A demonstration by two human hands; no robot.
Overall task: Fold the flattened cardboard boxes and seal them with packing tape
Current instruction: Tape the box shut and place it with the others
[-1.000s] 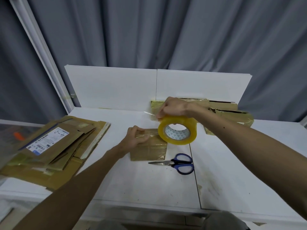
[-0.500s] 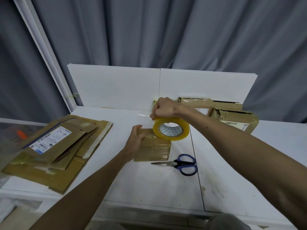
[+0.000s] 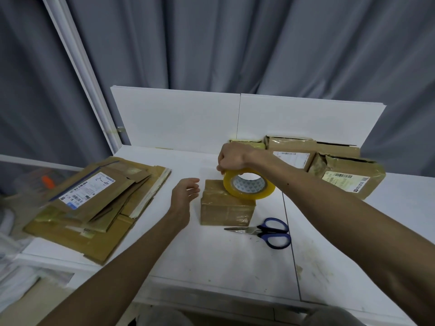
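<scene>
Cardboard box [image 3: 227, 208], small and closed, its sides glossy with tape, sits on the white table [image 3: 211, 267] a little right of centre; whatever it holds cannot be seen. A roll of packing tape [image 3: 249, 185], yellow with a pale core, stands on edge on the box's far right top; the right hand [image 3: 231, 157] grips the roll from above, fingers curled over its rim. The left hand [image 3: 184, 195] hovers just left of the box with fingers loosely spread and holding nothing; whether the fingertips touch the cardboard cannot be told. Blue-handled scissors [image 3: 266, 231] lie closed on the table just near and right of the box, blades pointing left. At the left edge of the table lies a stack of flattened boxes [image 3: 94, 203], the top one bearing a printed label. Far right, against the white back panel [image 3: 176, 121], stand several folded boxes [image 3: 348, 177] with labels; one shows a dark gap along its top, its inside hidden. A grey curtain [image 3: 235, 43] hangs behind.
</scene>
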